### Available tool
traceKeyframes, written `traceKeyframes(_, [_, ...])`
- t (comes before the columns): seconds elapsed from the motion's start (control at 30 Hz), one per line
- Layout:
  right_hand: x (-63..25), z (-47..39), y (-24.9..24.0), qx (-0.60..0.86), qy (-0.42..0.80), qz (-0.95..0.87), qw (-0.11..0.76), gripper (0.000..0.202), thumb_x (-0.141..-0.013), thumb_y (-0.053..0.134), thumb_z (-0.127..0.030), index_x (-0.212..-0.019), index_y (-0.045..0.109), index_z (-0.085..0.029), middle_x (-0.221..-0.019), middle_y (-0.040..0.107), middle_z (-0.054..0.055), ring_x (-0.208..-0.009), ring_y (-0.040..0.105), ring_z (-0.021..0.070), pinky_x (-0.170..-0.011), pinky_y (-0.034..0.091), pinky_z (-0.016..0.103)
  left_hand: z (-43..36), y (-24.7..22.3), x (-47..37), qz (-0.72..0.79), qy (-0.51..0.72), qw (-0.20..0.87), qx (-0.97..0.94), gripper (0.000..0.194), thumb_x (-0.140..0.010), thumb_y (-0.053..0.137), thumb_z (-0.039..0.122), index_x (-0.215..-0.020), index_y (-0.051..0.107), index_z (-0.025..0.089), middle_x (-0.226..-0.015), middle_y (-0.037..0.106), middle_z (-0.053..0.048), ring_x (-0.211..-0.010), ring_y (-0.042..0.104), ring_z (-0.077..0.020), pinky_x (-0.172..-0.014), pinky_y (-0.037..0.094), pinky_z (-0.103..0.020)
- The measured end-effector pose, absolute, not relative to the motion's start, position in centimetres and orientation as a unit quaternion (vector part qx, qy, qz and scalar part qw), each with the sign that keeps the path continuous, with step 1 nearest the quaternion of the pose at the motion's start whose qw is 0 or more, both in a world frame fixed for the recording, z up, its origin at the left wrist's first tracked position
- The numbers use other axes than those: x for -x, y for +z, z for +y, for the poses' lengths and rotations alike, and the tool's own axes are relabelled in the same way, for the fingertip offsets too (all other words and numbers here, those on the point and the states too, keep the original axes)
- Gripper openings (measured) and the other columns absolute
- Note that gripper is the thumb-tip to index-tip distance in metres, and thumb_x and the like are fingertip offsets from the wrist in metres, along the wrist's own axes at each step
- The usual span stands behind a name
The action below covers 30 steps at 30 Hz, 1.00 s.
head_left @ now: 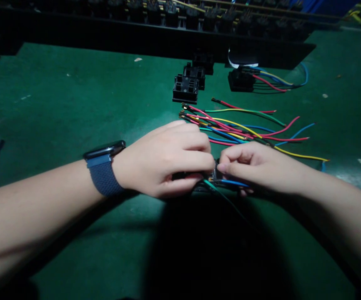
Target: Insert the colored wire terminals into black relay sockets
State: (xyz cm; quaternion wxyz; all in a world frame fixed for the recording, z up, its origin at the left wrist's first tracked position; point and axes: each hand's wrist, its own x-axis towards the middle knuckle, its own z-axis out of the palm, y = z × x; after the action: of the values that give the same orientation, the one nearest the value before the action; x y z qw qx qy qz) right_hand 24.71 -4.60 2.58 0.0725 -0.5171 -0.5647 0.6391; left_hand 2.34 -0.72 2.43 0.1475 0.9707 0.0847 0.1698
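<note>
My left hand (pixel 180 160), with a dark watch on its wrist, is closed over a small black plastic socket (pixel 214 171) and hides most of it. A green wire (pixel 219 191) and a blue wire (pixel 235 183) come out of the socket's near side. From the right, my right hand (pixel 249 164) meets the socket with thumb and forefinger pinched at its edge. What lies between those fingertips is hidden. Just beyond both hands lies a loose bundle of red, yellow, green and blue wires (pixel 239 127) with metal terminals on their left ends.
Several black sockets (pixel 185 89) stand in a row behind the wires. A wired black socket (pixel 241 81) sits to their right. Across the back runs a long black panel (pixel 130 39) carrying rows of parts and wiring. Everything rests on a green surface (pixel 74 104).
</note>
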Motion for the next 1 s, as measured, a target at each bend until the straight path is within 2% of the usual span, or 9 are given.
traceKeyframes(0.23, [-24.7, -4.6, 2.6, 0.513, 0.638, -0.570, 0.070, 0.023, -0.078, 0.062, -0.035, -0.066, 0.051, -0.017, -0.050, 0.048, -0.007, -0.038, 0.047, 0.0057, -0.037, 0.036, 0.015, -0.5, 2.5, -2.1, 0.066, 0.142, 0.193, -0.969, 0.022, -0.078, 0.053, 0.030, -0.095, 0.067, 0.029, -0.090, 0.064, -0.005, -0.078, 0.055, -0.0223, -0.073, 0.037, -0.039])
traceKeyframes(0.57, [-24.7, -4.6, 2.6, 0.515, 0.642, -0.564, 0.065, 0.024, -0.079, 0.061, -0.035, -0.067, 0.051, -0.017, -0.051, 0.047, -0.007, -0.039, 0.045, 0.0052, -0.038, 0.036, 0.015, -0.4, 2.4, -2.2, 0.057, 0.186, 0.187, -0.963, 0.021, -0.078, 0.051, 0.024, -0.092, 0.067, 0.026, -0.087, 0.066, -0.005, -0.076, 0.057, -0.0203, -0.072, 0.039, -0.036])
traceKeyframes(0.7, [-24.6, -4.7, 2.5, 0.521, 0.647, -0.553, 0.063, 0.026, -0.079, 0.061, -0.038, -0.068, 0.049, -0.018, -0.052, 0.044, -0.008, -0.040, 0.045, 0.0055, -0.040, 0.040, 0.017, -0.4, 2.0, -2.1, 0.156, 0.270, 0.141, -0.940, 0.020, -0.078, 0.049, 0.015, -0.090, 0.064, 0.021, -0.078, 0.066, -0.004, -0.071, 0.057, -0.0178, -0.070, 0.041, -0.034])
traceKeyframes(0.8, [-24.4, -4.9, 2.5, 0.514, 0.660, -0.545, 0.065, 0.028, -0.080, 0.060, -0.039, -0.067, 0.047, -0.018, -0.052, 0.042, -0.008, -0.040, 0.044, 0.0051, -0.042, 0.044, 0.019, 0.3, 1.4, -1.8, 0.257, 0.354, 0.162, -0.885, 0.016, -0.079, 0.047, 0.011, -0.088, 0.060, 0.016, -0.078, 0.063, -0.003, -0.075, 0.058, -0.0160, -0.071, 0.044, -0.030])
traceKeyframes(0.83, [-24.4, -4.9, 2.5, 0.514, 0.658, -0.547, 0.065, 0.028, -0.081, 0.059, -0.039, -0.067, 0.046, -0.018, -0.051, 0.043, -0.008, -0.039, 0.045, 0.0052, -0.040, 0.041, 0.017, 0.6, 1.2, -1.7, 0.299, 0.365, 0.175, -0.864, 0.014, -0.081, 0.047, 0.012, -0.088, 0.059, 0.016, -0.082, 0.063, -0.003, -0.076, 0.057, -0.0151, -0.071, 0.045, -0.028])
traceKeyframes(0.9, [-24.3, -5.0, 2.5, 0.518, 0.654, -0.548, 0.067, 0.028, -0.081, 0.059, -0.039, -0.067, 0.045, -0.018, -0.050, 0.042, -0.009, -0.038, 0.043, 0.0046, -0.037, 0.036, 0.015, 1.3, 0.9, -1.6, 0.379, 0.350, 0.212, -0.830, 0.012, -0.083, 0.048, 0.015, -0.091, 0.057, 0.016, -0.084, 0.060, -0.002, -0.075, 0.055, -0.0133, -0.070, 0.046, -0.027])
traceKeyframes(1.0, [-24.2, -4.9, 2.4, 0.515, 0.650, -0.554, 0.076, 0.029, -0.081, 0.058, -0.039, -0.066, 0.044, -0.019, -0.049, 0.041, -0.009, -0.037, 0.042, 0.0044, -0.036, 0.035, 0.014, 1.9, 0.5, -1.7, 0.417, 0.300, 0.231, -0.826, 0.013, -0.084, 0.050, 0.019, -0.096, 0.055, 0.018, -0.088, 0.058, -0.002, -0.076, 0.054, -0.0141, -0.070, 0.047, -0.028])
